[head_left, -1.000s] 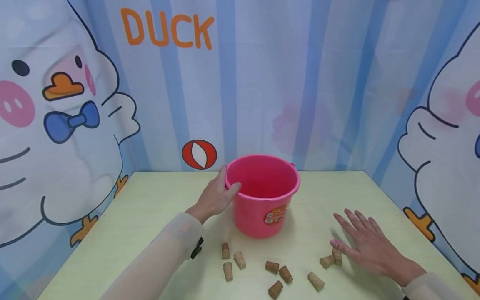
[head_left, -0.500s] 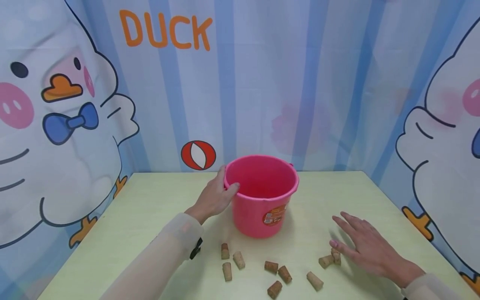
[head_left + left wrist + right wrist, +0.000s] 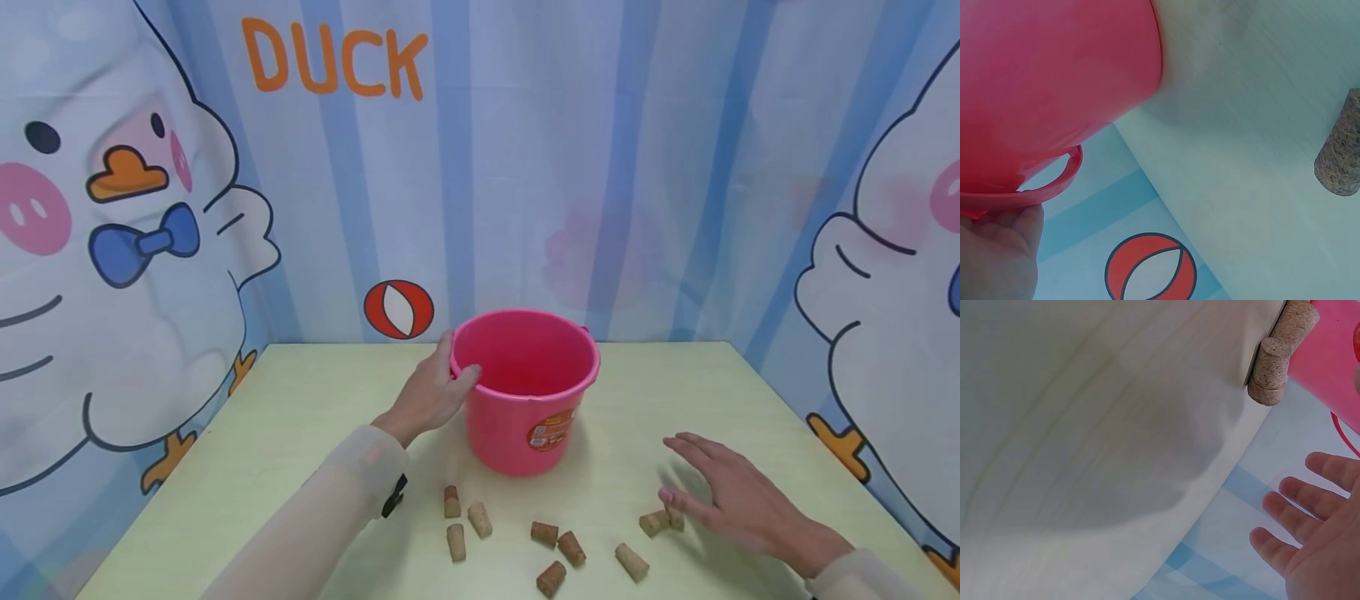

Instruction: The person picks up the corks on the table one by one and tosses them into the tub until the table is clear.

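A pink plastic bucket with an orange label stands upright near the back of the table. My left hand grips its rim on the left side, thumb over the edge; in the left wrist view the fingers lie under the rim beside a pink loop. My right hand hovers at the right, fingers extended and thumb apart, holding nothing. Just left of its thumb lie two corks, one light cork and another cork partly hidden by the thumb. Both corks also show in the right wrist view.
Three corks lie below the bucket at left, three darker corks at the middle front, and a single pale cork right of them. A printed duck curtain rises behind the pale table.
My right hand has tilted and its fingers have drawn closer together, the fingertips dipping slightly; its thumb now covers more of one cork. The left hand and bucket have stayed put.
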Motion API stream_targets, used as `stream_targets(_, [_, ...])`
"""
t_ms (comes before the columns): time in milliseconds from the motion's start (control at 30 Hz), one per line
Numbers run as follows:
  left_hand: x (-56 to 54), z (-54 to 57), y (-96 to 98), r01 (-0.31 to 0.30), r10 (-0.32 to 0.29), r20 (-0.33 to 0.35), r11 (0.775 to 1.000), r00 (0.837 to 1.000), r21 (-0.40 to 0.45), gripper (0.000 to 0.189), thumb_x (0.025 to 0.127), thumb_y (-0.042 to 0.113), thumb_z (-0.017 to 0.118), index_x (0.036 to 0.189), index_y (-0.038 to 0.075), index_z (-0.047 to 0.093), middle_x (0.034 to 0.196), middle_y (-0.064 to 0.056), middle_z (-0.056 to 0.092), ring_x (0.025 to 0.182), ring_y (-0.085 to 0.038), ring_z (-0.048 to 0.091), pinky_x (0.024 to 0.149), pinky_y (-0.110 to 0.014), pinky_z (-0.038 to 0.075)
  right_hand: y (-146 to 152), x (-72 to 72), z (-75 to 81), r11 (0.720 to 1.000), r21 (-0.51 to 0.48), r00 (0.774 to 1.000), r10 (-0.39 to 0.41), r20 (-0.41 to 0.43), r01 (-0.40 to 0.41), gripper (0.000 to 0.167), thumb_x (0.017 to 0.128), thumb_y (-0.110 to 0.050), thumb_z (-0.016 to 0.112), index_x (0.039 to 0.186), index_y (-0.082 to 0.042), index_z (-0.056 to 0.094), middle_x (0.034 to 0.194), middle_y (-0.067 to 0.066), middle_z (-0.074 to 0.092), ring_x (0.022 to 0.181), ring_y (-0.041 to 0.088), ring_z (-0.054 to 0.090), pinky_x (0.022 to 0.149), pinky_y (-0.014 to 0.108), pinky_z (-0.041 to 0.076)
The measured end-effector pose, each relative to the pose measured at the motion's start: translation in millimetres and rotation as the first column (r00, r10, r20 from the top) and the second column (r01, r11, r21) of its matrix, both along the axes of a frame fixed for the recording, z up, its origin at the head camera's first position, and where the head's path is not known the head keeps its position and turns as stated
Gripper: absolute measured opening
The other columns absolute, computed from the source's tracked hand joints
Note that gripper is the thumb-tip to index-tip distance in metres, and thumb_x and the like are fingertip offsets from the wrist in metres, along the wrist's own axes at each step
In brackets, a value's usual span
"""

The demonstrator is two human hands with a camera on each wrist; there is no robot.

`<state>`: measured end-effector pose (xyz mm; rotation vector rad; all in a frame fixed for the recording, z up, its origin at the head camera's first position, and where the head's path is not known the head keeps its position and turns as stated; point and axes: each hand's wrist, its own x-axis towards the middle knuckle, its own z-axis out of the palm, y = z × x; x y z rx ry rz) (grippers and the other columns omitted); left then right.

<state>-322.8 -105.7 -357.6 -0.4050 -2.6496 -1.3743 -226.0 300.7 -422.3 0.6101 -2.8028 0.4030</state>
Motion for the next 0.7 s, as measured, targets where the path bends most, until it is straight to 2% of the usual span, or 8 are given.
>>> stream_targets(200, [0.4,-0.9,-2.4,0.019,-0.019,-0.006,1.000,1.000,0.012,0.076,0.095,0.031,0.069,0.158,0.021,0.027,0.142,-0.002,0.052,0.121,-0.022,0.055,0.085,-0.038,0.060,-0.1,2.2,-0.3,1.000,-0.014,1.000,0.020,0.009,-0.020,0.065,0.096,-0.049,0.067,0.144,-0.007,0.056,0.145,0.022,0.054,0.130,0.047,0.053,0.099,0.068,0.044])
stream_targets(467, [-0.8,-1.6,-1.4,0.017,-0.017,-0.004,1.000,1.000,0.011,0.079,0.095,0.031,0.069,0.160,0.021,0.025,0.145,-0.001,0.051,0.124,-0.023,0.054,0.085,-0.038,0.060,-0.6,5.9,0.7,1.000,0.008,0.999,0.005,0.046,-0.005,0.066,0.094,-0.053,0.068,0.143,-0.010,0.058,0.144,0.019,0.056,0.130,0.046,0.053,0.097,0.069,0.044])
stream_targets(700, [-0.8,-1.2,-2.1,0.023,-0.023,-0.009,1.000,1.000,0.016,0.077,0.095,0.031,0.069,0.159,0.021,0.026,0.144,-0.002,0.051,0.123,-0.022,0.055,0.085,-0.038,0.060,0.0,8.2,-1.9,1.000,0.009,1.000,0.006,0.021,-0.007,0.067,0.092,-0.055,0.070,0.140,-0.010,0.061,0.140,0.018,0.059,0.126,0.045,0.056,0.095,0.068,0.046])
